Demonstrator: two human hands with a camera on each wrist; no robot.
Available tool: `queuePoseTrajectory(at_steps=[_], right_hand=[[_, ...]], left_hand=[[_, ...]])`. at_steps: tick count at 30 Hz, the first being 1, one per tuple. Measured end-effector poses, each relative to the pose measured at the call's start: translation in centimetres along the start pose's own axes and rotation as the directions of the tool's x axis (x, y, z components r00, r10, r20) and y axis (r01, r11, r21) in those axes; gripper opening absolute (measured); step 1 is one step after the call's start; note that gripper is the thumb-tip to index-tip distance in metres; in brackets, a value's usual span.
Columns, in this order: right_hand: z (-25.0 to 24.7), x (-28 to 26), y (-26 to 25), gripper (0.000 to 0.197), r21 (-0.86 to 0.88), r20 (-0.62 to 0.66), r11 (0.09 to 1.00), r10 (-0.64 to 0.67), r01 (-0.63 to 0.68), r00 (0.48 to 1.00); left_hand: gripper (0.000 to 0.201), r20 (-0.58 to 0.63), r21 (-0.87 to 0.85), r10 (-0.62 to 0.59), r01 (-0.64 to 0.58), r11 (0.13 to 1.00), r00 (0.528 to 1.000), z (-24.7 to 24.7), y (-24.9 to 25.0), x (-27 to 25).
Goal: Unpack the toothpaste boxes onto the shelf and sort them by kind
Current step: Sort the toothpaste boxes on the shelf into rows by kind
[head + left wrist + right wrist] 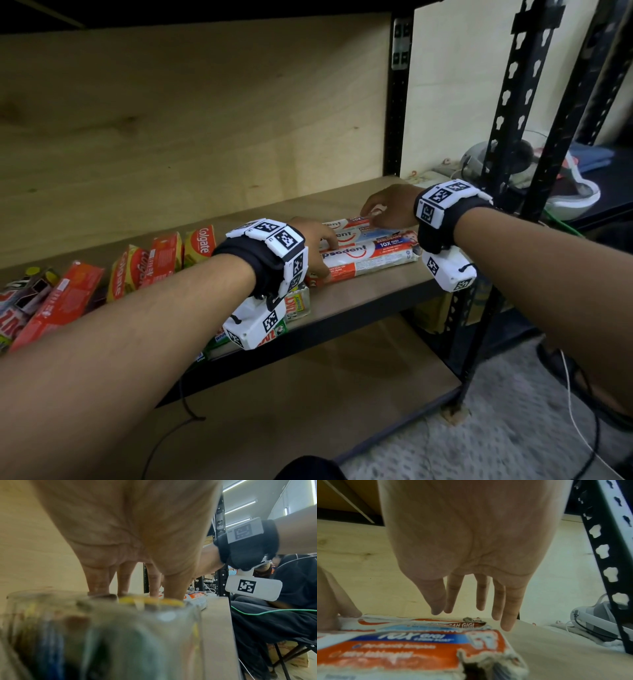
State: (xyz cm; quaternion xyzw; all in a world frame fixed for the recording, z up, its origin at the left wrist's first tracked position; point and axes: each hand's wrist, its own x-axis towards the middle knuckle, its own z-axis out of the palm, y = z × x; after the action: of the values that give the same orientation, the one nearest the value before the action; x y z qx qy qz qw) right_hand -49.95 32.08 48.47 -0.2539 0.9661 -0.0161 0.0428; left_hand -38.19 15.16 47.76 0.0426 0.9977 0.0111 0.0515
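Three white-and-orange Pepsodent boxes (pixel 370 260) lie side by side on the wooden shelf (pixel 359 301), at its right part. My left hand (pixel 315 246) rests on their left ends, fingers (pixel 126 580) straight and thumb at the near box's front edge. Over the right end of the far boxes hovers my right hand (pixel 383 209), its straight fingers (pixel 481 599) pointing down just above the cardboard. The near Pepsodent box (pixel 419 649) has a torn end flap. Yellow-and-red Colgate boxes (pixel 202 245) lean in a row to the left.
A red box (pixel 58 301) and black-and-red boxes (pixel 13 308) lie at the far left. More small boxes (pixel 298 305) sit under my left wrist at the shelf's front edge. Black slotted posts (pixel 507 120) frame the right side. A white headset and cables (pixel 565 195) lie beyond.
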Motion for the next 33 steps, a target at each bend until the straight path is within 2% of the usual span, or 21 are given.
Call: queuePoseTrajectory(at_steps=[6, 8, 11, 16, 23, 28, 33], right_hand=[[-0.5, 1.3, -3.3, 0.037, -0.039, 0.05, 0.997, -0.066, 0.068, 0.997], [-0.1, 2.0, -4.3, 0.043, -0.071, 0.107, 0.99, -0.113, 0.121, 0.988], [0.4, 2.9, -5.2, 0.054, -0.136, 0.176, 0.981, -0.114, 0.139, 0.978], [0.4, 2.5, -6.7, 0.046, -0.163, 0.222, 0.978, -0.092, 0.13, 0.971], [0.4, 2.7, -7.2, 0.044, -0.261, 0.265, 0.949, -0.104, 0.175, 0.959], [0.2, 2.7, -7.5, 0.042, -0.292, 0.314, 0.94, -0.081, 0.178, 0.946], [0.5, 2.2, -6.7, 0.046, -0.233, 0.27, 0.961, -0.081, 0.147, 0.959]], left_hand=[[0.063, 0.015, -0.007, -0.007, 0.008, 1.0, 1.0, -0.2, -0.6, 0.0], [0.062, 0.005, -0.021, -0.006, 0.006, 1.0, 1.0, -0.2, -0.9, 0.0], [0.063, -0.001, -0.032, -0.006, 0.006, 0.999, 1.0, -0.4, -1.4, 0.0], [0.064, 0.03, -0.051, -0.006, 0.007, 0.999, 1.0, -0.9, -2.0, 0.1], [0.06, 0.007, -0.076, 0.009, -0.008, 0.997, 1.0, -0.2, -2.7, 0.1], [0.063, 0.041, -0.064, 0.0, 0.002, 0.998, 0.999, 0.0, -2.7, 0.2], [0.068, 0.062, -0.073, 0.01, -0.005, 0.997, 0.998, 0.1, -2.4, 0.0]])
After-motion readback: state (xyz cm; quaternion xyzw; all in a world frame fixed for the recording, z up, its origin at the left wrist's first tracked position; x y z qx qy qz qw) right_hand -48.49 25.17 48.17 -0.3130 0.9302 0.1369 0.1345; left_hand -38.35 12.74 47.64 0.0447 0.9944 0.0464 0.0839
